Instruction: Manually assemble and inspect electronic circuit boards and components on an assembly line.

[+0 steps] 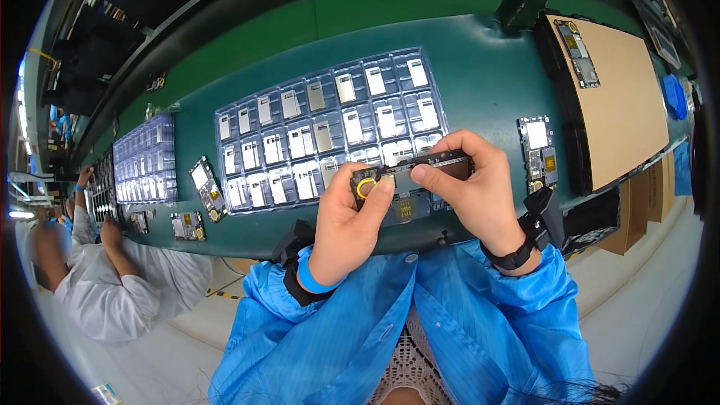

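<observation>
Between both hands I hold a dark circuit board [409, 208] with a yellow ring at its left end and a gold contact patch in the middle. My left hand [351, 214] is closed on the left end, thumb beside the ring. My right hand [472, 184] grips the right end, its thumb pressing on the top face and its fingers behind the far edge. The fingers hide parts of the board. Just beyond it lies a clear plastic tray [335, 109] with rows of small silver metal shield plates, its near right corner covered by my hands.
Circuit boards lie right [538, 151] and left [206, 189] of the tray on the green mat [472, 67]. Another board [576, 52] rests on a brown sheet [619, 105] at the right. Farther left is a second plastic tray [146, 161]; a person in white [135, 285] works nearby.
</observation>
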`<state>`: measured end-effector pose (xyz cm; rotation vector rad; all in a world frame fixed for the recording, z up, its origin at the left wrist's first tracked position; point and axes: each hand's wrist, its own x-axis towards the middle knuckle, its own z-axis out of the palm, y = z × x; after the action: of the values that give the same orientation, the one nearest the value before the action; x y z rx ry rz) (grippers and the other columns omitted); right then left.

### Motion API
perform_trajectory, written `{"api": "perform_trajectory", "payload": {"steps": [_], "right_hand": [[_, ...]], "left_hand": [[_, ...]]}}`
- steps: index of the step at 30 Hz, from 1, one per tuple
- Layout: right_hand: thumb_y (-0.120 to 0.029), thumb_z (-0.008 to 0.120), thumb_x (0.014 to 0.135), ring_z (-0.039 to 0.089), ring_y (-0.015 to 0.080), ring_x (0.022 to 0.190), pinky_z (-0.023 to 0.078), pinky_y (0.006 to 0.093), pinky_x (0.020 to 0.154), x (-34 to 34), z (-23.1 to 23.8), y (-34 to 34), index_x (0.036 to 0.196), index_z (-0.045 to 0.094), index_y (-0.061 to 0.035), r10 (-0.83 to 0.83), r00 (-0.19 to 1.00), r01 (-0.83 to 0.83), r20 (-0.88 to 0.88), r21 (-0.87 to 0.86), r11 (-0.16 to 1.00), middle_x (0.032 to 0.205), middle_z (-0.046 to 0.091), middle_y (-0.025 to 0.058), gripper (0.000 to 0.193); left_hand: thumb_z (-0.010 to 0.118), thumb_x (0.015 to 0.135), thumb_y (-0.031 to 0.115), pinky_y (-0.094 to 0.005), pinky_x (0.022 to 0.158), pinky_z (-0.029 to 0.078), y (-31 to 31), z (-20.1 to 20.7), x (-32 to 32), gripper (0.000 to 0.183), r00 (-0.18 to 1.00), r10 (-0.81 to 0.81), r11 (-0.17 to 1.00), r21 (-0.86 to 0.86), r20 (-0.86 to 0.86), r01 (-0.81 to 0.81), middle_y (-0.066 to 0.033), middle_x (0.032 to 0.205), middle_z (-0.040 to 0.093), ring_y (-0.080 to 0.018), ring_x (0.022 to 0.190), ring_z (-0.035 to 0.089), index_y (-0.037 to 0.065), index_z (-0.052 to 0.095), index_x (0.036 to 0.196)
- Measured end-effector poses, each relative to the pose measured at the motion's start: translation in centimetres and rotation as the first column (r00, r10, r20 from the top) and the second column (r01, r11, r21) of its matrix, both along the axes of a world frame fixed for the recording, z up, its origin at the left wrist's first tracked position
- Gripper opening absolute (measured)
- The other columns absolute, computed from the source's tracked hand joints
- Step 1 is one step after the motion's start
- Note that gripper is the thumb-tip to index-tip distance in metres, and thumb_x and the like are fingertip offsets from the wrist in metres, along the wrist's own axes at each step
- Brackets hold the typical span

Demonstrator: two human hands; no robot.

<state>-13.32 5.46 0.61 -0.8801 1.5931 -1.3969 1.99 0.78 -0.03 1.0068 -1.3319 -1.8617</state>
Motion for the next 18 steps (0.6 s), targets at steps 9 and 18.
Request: {"api": "perform_trajectory", "payload": {"steps": [9, 18], "right_hand": [[-0.007, 0.072, 0.070, 0.060, 0.0095, 0.063, 0.048, 0.0224, 0.055, 0.0, -0.2, 0.0, 0.084, 0.057, 0.0014, -0.012, 0.997, 0.013, -0.071, 0.017, 1.000, 0.080, 0.061, 0.0075, 0.022], [-0.007, 0.072, 0.069, 0.057, 0.0074, 0.068, 0.047, 0.0220, 0.057, -1.1, -0.4, -0.2, 0.088, 0.056, 0.0001, 0.115, 0.992, -0.119, 0.044, 0.090, 0.989, 0.077, 0.061, 0.0041, 0.025]], "left_hand": [[0.052, 0.089, 0.013, -0.0177, 0.056, 0.037, -0.2, 0.3, -0.2, 0.012, 0.994, 0.025, 0.984, -0.176, 0.107, -0.006, 0.0023, 0.073, 0.051, -0.0022, 0.065, 0.044, 0.001, 0.048, 0.089], [0.049, 0.089, 0.011, -0.0248, 0.058, 0.054, -1.1, 1.1, -0.6, 0.016, 0.998, -0.006, 0.961, 0.276, -0.068, 0.025, -0.0054, 0.086, 0.056, -0.0091, 0.074, 0.057, -0.002, 0.047, 0.098]]}}
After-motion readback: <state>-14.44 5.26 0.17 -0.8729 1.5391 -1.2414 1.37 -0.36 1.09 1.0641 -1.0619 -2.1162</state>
